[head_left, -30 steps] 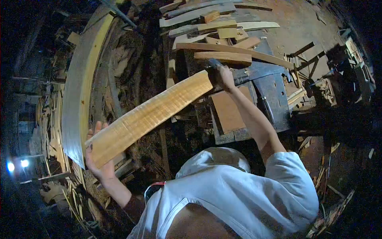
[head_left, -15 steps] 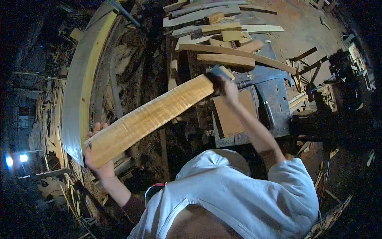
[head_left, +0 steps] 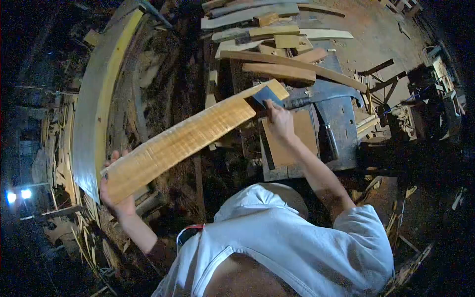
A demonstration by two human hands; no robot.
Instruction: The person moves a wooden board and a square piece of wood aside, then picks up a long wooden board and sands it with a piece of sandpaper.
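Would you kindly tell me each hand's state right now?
Left hand: holding the wooden board by its lower end.
Right hand: closed on a dark flat piece.

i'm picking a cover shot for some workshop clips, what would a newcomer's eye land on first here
Probably the long, golden board slanting across the middle, its near end in the left hand and the right hand at its notched far end with a dark, flat piece. Next might come the white shirt at the bottom, then two glaring lights at the far left edge.
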